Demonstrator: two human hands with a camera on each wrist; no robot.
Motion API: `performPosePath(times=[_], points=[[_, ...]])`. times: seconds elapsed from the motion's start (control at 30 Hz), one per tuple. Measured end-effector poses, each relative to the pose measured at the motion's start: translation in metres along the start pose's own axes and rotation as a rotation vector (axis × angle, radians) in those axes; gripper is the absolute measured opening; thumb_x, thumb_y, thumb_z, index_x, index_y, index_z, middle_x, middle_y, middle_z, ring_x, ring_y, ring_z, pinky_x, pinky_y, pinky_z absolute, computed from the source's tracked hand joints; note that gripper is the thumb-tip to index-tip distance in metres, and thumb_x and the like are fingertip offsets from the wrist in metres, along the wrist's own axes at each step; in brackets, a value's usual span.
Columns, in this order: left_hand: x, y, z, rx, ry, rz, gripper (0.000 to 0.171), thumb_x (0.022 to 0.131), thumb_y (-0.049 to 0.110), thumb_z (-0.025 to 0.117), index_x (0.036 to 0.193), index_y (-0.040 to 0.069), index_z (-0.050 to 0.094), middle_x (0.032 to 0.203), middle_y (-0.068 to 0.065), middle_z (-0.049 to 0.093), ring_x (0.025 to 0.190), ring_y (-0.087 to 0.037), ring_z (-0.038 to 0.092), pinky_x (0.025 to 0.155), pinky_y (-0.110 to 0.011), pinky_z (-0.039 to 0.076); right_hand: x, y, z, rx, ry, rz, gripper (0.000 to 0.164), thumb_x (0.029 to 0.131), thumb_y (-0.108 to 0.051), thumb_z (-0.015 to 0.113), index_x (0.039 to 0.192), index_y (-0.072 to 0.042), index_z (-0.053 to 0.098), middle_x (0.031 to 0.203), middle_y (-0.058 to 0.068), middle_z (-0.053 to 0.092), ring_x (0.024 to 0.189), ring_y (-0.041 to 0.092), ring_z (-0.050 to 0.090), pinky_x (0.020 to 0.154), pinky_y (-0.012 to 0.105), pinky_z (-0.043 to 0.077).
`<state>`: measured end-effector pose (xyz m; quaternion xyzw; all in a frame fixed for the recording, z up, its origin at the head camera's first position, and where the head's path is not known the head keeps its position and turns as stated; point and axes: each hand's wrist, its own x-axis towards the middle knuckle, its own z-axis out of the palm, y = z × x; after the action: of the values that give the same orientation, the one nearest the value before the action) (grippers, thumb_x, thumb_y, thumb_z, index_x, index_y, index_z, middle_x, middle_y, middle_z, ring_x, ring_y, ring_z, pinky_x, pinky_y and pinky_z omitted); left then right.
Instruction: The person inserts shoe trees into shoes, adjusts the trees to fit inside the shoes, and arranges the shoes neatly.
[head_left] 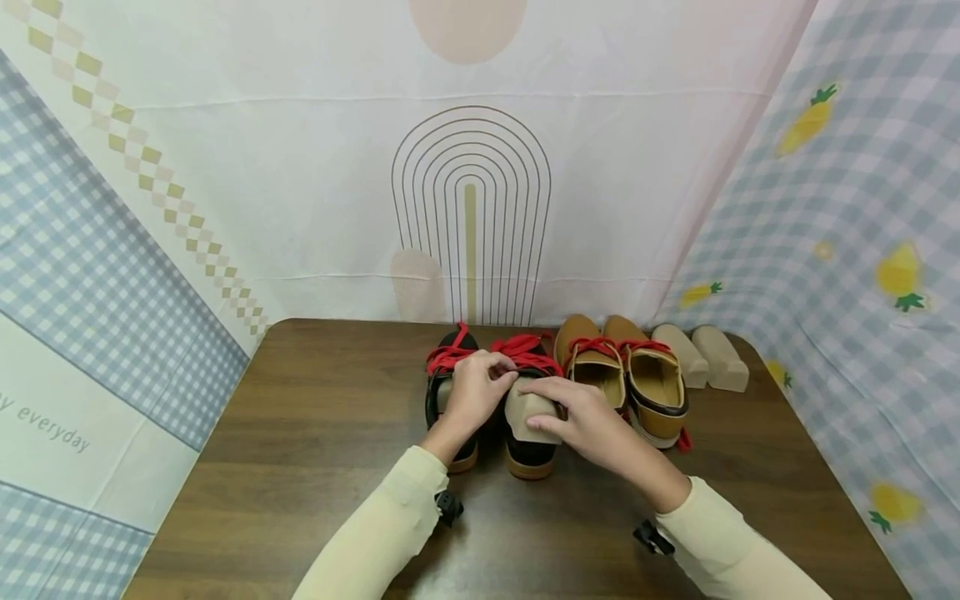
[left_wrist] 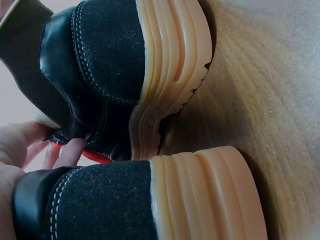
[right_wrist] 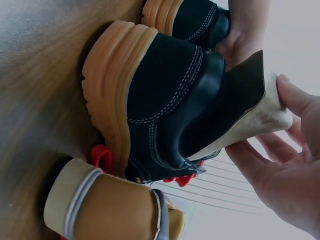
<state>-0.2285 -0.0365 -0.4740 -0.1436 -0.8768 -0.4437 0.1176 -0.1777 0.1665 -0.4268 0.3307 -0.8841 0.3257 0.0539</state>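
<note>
In the head view, the right hand point(head_left: 588, 417) pinches the beige insert point(head_left: 525, 412), which sits partly inside the mouth of the right black shoe point(head_left: 531, 454), while the left hand point(head_left: 472, 387) appears to pinch the tongue point(head_left: 534, 372) between thumb and fingers; the hands are close but apart. If the tongue slipped free, I judge the insert could catch it and fold it under, or drag the red laces point(head_left: 517, 346) in. The shoe's toe points away from the person, and the insert's long axis runs roughly with the shoe, blunt end toward the person. In the left wrist view, the insert stands out above the collar point(left_wrist: 57, 55), with the left fingers at the tongue's edge. No hand is seen steadying the sole point(left_wrist: 175, 55), so a hard push might slide the shoe or tip its heel up. In the right wrist view, thumb and fingers lie on opposite sides of the insert's outer end. Its long axis slants, inner end down toward the toe, outer end raised over the heel; pressed at that slant, it could crush the collar or buckle, and a sideways slip might knock the tan shoe point(right_wrist: 112, 205) just beside.
</note>
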Motion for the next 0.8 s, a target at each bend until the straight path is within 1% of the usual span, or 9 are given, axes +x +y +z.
performPosePath(times=[0.17,0.37,0.57,0.8], points=[[0.000,0.000,0.000,0.008,0.001,0.003,0.006,0.092,0.014,0.079,0.092,0.009,0.079,0.087,-0.003,0.071,0.078,-0.013,0.066,0.069,-0.025,0.054,0.005,0.001,0.000,-0.009,-0.010,0.003,0.045,0.087,-0.023,0.082,0.129,-0.011,0.072,0.128,0.004,0.073,0.117,0.022,0.069,0.095,0.044,0.056],[0.000,-0.001,0.000,0.003,0.007,0.007,0.006,0.092,0.014,0.079,0.090,0.009,0.079,0.086,-0.002,0.071,0.077,-0.013,0.065,0.068,-0.024,0.053,0.010,0.006,-0.001,0.000,-0.032,-0.006,0.044,0.086,-0.024,0.083,0.127,-0.013,0.073,0.127,0.003,0.073,0.117,0.022,0.069,0.095,0.044,0.056],[0.000,-0.001,0.000,0.004,0.011,0.017,0.003,0.091,0.012,0.079,0.089,0.009,0.079,0.085,-0.002,0.070,0.076,-0.013,0.065,0.068,-0.025,0.053,0.010,0.010,0.001,-0.005,-0.041,0.012,0.043,0.086,-0.024,0.083,0.127,-0.014,0.073,0.126,0.005,0.070,0.115,0.022,0.068,0.092,0.044,0.057],[-0.002,0.001,-0.002,0.011,-0.007,0.004,0.006,0.092,0.014,0.079,0.092,0.009,0.079,0.086,-0.003,0.070,0.078,-0.014,0.065,0.069,-0.026,0.053,0.012,0.013,0.008,-0.053,-0.010,-0.036,0.043,0.086,-0.025,0.084,0.125,-0.012,0.074,0.126,0.006,0.069,0.110,0.023,0.069,0.088,0.042,0.059]])
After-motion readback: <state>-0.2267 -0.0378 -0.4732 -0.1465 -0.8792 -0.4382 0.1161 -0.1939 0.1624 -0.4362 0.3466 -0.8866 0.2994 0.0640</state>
